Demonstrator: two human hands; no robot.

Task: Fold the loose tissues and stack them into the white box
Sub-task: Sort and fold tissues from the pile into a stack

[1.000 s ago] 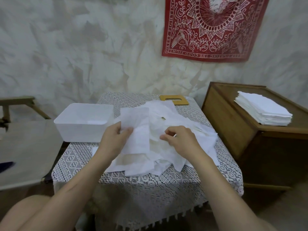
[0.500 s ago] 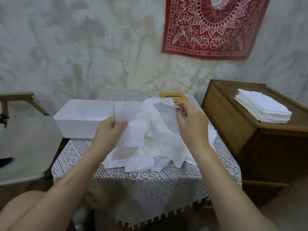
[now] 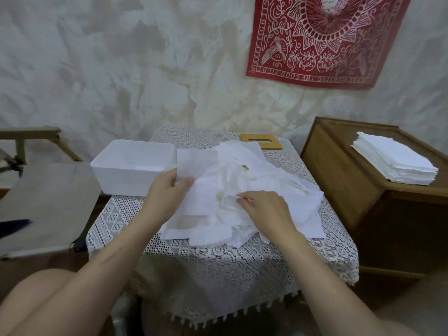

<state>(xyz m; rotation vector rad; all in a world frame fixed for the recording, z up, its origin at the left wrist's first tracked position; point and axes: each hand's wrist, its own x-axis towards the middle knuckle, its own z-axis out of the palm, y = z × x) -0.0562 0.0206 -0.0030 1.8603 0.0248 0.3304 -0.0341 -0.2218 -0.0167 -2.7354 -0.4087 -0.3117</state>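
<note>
**Tissue folding: where both hands and the box are right now**

So, head cam looking down at a small table point(image 3: 322, 253) with a white lace cloth point(image 3: 218, 260) over it; the loose tissues point(image 3: 286, 190) are all in 1 crumpled heap across the middle and right of the tabletop, some corners hanging close to the near edge.

The left hand point(image 3: 167, 190) has its thumb and fingers closed on the left edge of 1 sheet point(image 3: 196, 163); that sheet is raised a bit off the heap, mostly flat, and its top left corner overlaps the box's right wall from this angle; whether it actually touches the box, can't tell.

The right hand point(image 3: 264, 209) is down on the heap, palm down, fingers curled in, fingertips nipping a small bit of tissue near the heap's middle; pretty tight pinch, not a spread hand.

The white box point(image 3: 131, 170) sits on the table's far left corner, open top, just beside the heap and just behind the left hand.

Other stuff around: a flat wooden board point(image 3: 263, 141) with a slot in it lies at the back of the table, partly under the tissues; a wooden cabinet point(image 3: 339, 185) stands to the right with a neat stack of tissues point(image 3: 397, 163) on top, well apart from the heap; a red wall hanging point(image 3: 322, 37) is up on the wall; a beige folding seat point(image 3: 46, 200) is off to the left.
</note>
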